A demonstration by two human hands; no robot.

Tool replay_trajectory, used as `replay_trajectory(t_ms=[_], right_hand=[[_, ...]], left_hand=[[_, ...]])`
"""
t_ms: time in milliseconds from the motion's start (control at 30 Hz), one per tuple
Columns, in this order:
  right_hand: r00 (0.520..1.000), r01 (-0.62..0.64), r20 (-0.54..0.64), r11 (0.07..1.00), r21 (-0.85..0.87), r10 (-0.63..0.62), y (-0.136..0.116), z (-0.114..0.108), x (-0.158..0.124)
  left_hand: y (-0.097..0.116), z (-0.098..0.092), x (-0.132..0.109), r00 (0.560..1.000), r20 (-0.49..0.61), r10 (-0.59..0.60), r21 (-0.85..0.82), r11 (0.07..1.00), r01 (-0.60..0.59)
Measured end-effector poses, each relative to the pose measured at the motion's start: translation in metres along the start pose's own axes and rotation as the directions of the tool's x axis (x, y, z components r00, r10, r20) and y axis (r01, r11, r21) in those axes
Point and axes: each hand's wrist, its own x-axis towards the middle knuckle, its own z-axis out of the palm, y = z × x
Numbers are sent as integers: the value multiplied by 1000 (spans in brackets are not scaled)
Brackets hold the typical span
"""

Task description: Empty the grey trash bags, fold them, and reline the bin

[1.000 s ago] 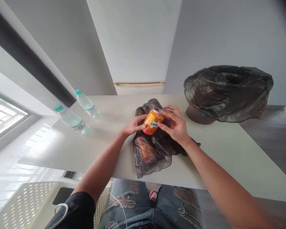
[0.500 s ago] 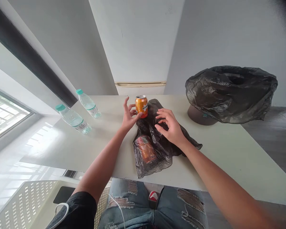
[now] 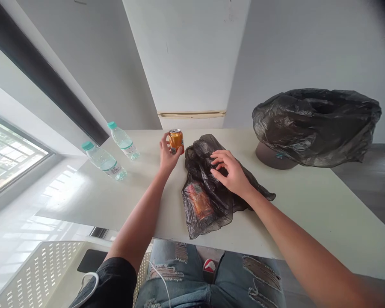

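My left hand (image 3: 167, 155) is wrapped round an orange soda can (image 3: 176, 140) that stands upright on the white table (image 3: 141, 192), left of a dark plastic bag (image 3: 211, 188). My right hand (image 3: 231, 171) rests on top of that bag with its fingers bent and apart, holding nothing. Through the thin bag a second orange can (image 3: 199, 204) shows, lying on its side near the front.
Two clear water bottles with teal caps (image 3: 103, 160) (image 3: 123, 140) lie at the left of the table. A bin lined with a black bag (image 3: 314, 124) stands at the back right. A white perforated basket (image 3: 35, 269) sits low at the left.
The left hand took the can from in front of the bag, carried it back and left, and stood it on the table. The right hand let go of the can and dropped onto the bag.
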Motion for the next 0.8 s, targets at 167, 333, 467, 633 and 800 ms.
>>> replay_trajectory(t_ms=[167, 333, 467, 633, 800], right_hand=[[1000, -5, 17, 1000, -24, 6, 0, 0, 0], [999, -8, 49, 999, -44, 10, 2, 1, 1], [997, -25, 72, 999, -47, 29, 5, 1, 0], [992, -45, 115, 996, -71, 53, 7, 1, -1], [988, -49, 143, 994, -94, 63, 7, 2, -1]], left_hand=[[-3, -10, 4, 997, -43, -70, 70, 995, 73], [5, -17, 3, 971, -173, -165, 156, 969, 192], [11, -25, 4, 920, -300, -251, 270, 903, 334], [5, -29, 5, 906, -334, -258, 347, 860, 373], [-6, -30, 6, 889, -370, -269, 401, 817, 414]])
